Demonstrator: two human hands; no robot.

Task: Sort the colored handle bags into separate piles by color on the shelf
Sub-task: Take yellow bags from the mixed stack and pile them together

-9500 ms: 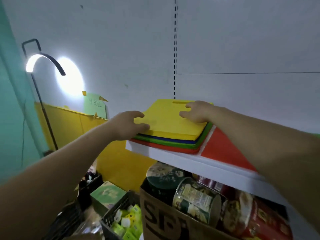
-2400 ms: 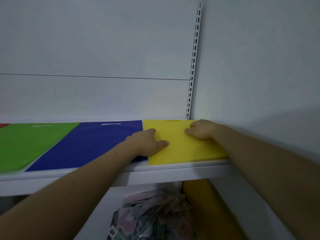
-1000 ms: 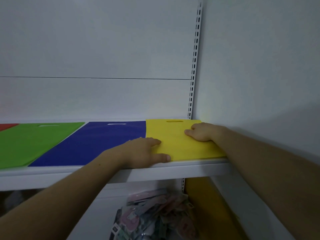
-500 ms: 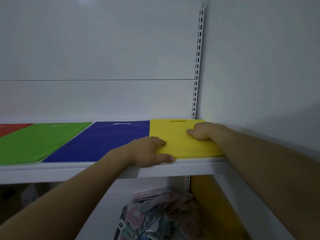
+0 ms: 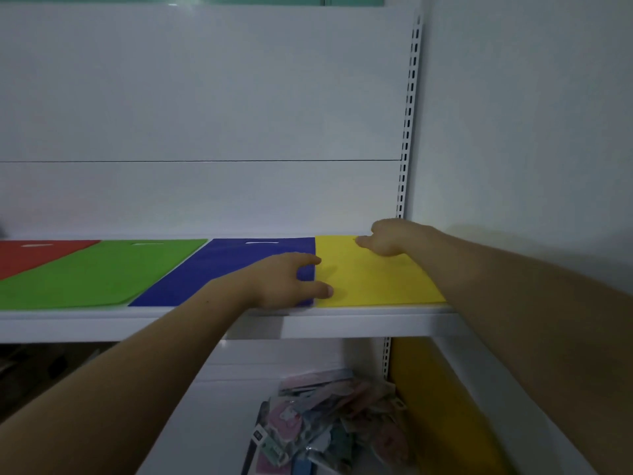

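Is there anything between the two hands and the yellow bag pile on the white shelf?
Nothing visible. The left hand and the right hand both lie directly on the flat yellow bag pile.

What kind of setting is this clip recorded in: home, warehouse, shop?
Most likely a small shop or its stockroom. The white metal shelf hangs on a slotted upright like retail racking, coloured bags such as the yellow bag lie in a row, and packaged goods sit on the shelf below.

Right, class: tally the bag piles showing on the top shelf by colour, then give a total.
Red pile: 1
Green pile: 1
Blue pile: 1
Yellow pile: 1
Total: 4 piles; how many bags each holds cannot be told.
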